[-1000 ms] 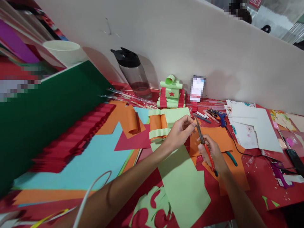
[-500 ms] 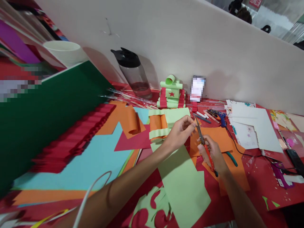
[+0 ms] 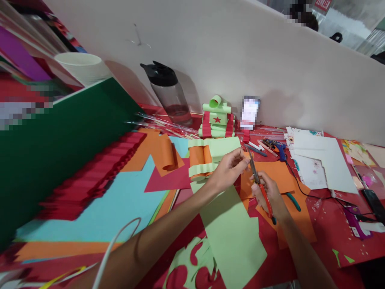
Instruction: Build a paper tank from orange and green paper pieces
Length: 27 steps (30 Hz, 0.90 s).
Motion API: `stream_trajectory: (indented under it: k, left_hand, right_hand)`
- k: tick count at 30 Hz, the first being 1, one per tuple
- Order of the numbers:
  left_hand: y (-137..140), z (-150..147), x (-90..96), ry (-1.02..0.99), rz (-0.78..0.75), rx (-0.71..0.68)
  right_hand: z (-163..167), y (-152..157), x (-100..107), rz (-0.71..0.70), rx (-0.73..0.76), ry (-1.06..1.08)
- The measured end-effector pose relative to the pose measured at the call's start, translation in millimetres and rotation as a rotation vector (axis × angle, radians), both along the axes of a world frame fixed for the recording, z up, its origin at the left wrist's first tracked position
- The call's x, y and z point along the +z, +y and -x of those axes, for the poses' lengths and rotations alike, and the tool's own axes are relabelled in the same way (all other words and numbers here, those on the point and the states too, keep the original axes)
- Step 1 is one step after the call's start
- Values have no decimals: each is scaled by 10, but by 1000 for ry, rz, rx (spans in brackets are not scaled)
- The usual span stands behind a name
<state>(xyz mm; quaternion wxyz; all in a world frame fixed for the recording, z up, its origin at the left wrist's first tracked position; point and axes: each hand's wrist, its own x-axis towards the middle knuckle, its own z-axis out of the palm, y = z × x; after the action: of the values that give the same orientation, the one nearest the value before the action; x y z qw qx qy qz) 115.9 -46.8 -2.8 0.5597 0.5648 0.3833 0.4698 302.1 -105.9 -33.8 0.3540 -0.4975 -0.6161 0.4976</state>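
Observation:
My right hand [image 3: 271, 195] is closed round a pair of red-handled scissors [image 3: 265, 199], blades pointing up and away from me. Just left of the blades, my left hand [image 3: 231, 167] pinches a small piece of orange paper [image 3: 247, 154], partly hidden by the fingers. The blades are right at that piece. Beneath my hands lie orange paper sheets [image 3: 279, 176] and a long light green sheet [image 3: 231, 228]. A paper model of orange rolls [image 3: 196, 155] with green strips sits left of my left hand.
Behind stand a green and red paper model [image 3: 221, 119], a phone [image 3: 250, 111] and a dark-lidded bottle [image 3: 173, 94] near the white partition [image 3: 207, 48]. A glue gun [image 3: 281, 152] with its cord lies right. A large green board [image 3: 69, 140] leans at left. Cut green scraps [image 3: 188, 257] lie in front.
Almost nothing differs. My left hand has shifted very slightly, and the scissors stay at the orange paper piece.

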Motion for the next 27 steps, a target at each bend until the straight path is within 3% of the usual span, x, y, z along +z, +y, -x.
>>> stream_trajectory:
  k: [27]
  left_hand:
    - [-5,8,-34,58,-11,-29]
  right_hand:
    - [27,-30,-8,60,-12,58]
